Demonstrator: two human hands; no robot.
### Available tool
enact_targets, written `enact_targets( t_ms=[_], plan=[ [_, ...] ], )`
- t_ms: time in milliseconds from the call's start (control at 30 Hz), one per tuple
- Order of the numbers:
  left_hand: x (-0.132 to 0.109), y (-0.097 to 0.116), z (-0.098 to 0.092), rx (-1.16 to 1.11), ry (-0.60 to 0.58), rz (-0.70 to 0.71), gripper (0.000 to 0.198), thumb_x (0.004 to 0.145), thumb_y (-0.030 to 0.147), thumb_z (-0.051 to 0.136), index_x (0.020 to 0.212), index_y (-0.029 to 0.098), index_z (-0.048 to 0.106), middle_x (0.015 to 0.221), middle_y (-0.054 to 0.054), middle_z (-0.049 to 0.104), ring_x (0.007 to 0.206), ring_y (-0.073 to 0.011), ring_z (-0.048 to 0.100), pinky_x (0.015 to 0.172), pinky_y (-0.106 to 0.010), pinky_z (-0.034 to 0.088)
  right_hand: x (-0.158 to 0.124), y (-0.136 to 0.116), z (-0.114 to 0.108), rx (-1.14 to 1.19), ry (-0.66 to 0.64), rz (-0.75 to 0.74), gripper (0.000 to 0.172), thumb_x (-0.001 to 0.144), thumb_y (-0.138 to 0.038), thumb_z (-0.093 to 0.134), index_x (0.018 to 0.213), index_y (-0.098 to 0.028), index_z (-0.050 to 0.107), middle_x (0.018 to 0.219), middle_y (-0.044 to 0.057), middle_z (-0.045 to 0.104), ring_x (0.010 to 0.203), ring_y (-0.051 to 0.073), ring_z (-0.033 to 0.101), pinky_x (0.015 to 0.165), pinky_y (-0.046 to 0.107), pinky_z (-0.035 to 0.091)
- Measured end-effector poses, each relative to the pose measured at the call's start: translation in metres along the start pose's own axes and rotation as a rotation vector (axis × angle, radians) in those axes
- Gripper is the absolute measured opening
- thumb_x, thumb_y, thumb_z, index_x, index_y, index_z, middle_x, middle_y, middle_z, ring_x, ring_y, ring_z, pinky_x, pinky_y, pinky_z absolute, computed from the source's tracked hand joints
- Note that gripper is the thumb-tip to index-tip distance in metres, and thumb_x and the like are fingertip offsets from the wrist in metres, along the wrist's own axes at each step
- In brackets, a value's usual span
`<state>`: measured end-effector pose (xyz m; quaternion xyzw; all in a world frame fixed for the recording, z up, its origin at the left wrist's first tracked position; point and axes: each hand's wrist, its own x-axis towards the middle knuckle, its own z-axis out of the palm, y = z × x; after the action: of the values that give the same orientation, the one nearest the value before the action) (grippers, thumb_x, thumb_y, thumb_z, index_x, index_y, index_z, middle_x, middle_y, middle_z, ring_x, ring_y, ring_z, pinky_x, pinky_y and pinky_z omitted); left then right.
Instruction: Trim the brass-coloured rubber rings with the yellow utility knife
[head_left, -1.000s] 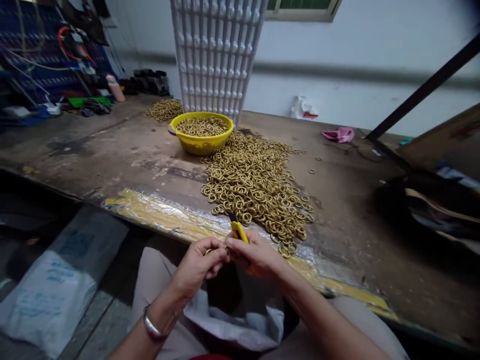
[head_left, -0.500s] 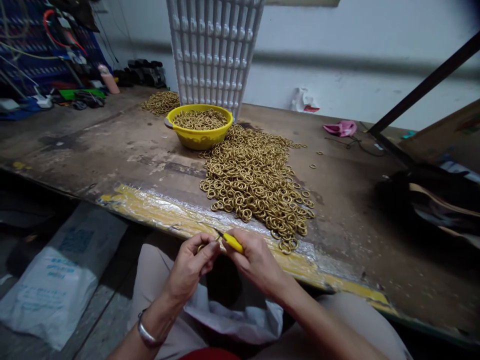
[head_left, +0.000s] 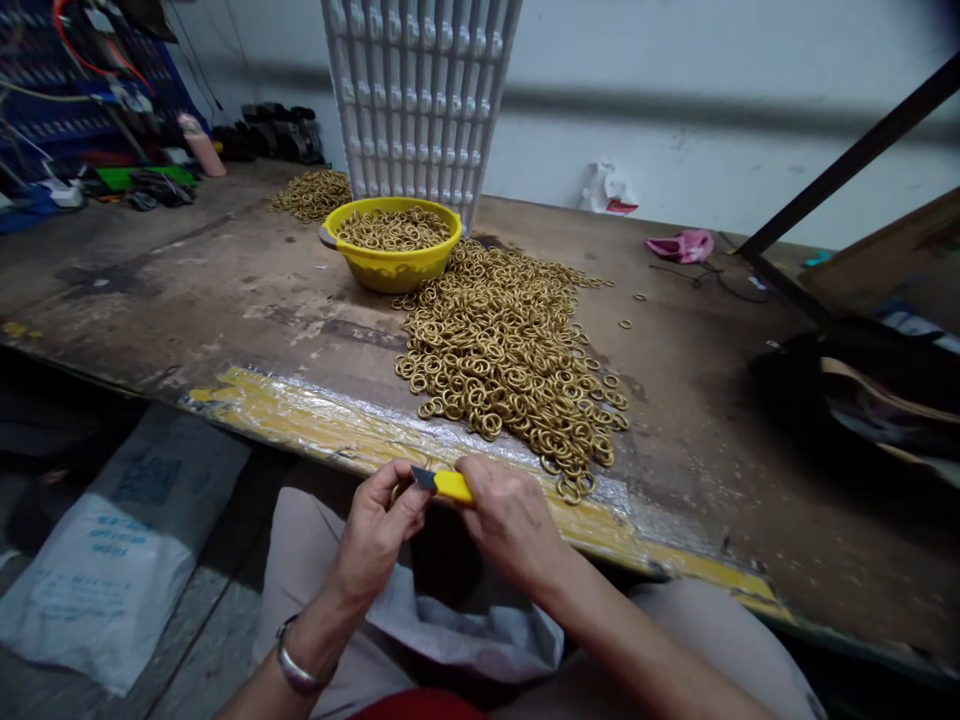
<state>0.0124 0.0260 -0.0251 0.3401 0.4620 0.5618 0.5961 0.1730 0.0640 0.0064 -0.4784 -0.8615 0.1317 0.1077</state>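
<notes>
A pink bottle [head_left: 202, 152] stands back left on the counter [head_left: 225, 285]; a pink item [head_left: 682, 246] lies towards the right; a printed white sack [head_left: 112, 570] rests on the floor [head_left: 201, 625].

The single head-worn camera looks forward and down from close above the table [head_left: 690, 400], facing the wall [head_left: 675, 60] at twelve o'clock.
</notes>
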Motion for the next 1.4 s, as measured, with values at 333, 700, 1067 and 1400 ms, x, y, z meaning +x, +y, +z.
enact_targets(
  t_ms=[333, 700, 1067, 1400],
  plan=[
    [-0.007, 0.014, 0.001, 0.227, -0.128, 0.153, 0.020, 0.087, 0.029, 0.059, 0.073, 0.016, 0.054, 0.072, 0.000, 0.046, 0.066, -0.0113, 0.044, 0.061, -0.022, 0.037, 0.009, 0.010, 0.000, -0.145, -0.054, 0.100, 0.008, 0.085, -0.014, 0.049, 0.088, -0.018, 0.055, 0.080, 0.005, 0.065, 0.068, 0.016, 0.057, 0.058, 0.027, 0.028],
    [-0.004, 0.011, -0.003, 0.131, -0.080, 0.047, 0.021, 0.084, 0.036, 0.063, 0.084, 0.016, 0.058, 0.069, 0.003, 0.040, 0.054, -0.0070, 0.031, 0.048, -0.019, 0.025, 0.003, 0.003, 0.002, 0.019, -0.009, -0.090, 0.003, 0.085, -0.018, 0.051, 0.084, -0.018, 0.055, 0.079, 0.003, 0.065, 0.067, 0.014, 0.054, 0.059, 0.025, 0.029],
    [-0.003, 0.019, -0.010, 0.317, -0.131, 0.086, 0.016, 0.089, 0.031, 0.056, 0.080, 0.018, 0.055, 0.069, 0.002, 0.041, 0.056, -0.0092, 0.034, 0.052, -0.022, 0.029, 0.009, 0.005, 0.005, -0.077, -0.022, -0.067, 0.010, 0.089, -0.020, 0.048, 0.090, -0.019, 0.058, 0.086, 0.005, 0.067, 0.071, 0.015, 0.060, 0.059, 0.026, 0.032],
    [-0.029, 0.015, 0.008, -0.068, -0.356, -0.149, 0.035, 0.088, 0.036, 0.056, 0.064, 0.016, 0.041, 0.060, 0.003, 0.035, 0.049, -0.0063, 0.024, 0.043, -0.020, 0.018, 0.035, 0.052, 0.000, -0.206, 0.173, 0.242, 0.010, 0.087, -0.017, 0.048, 0.084, -0.018, 0.057, 0.084, 0.004, 0.066, 0.075, 0.017, 0.060, 0.062, 0.027, 0.030]
  ],
)
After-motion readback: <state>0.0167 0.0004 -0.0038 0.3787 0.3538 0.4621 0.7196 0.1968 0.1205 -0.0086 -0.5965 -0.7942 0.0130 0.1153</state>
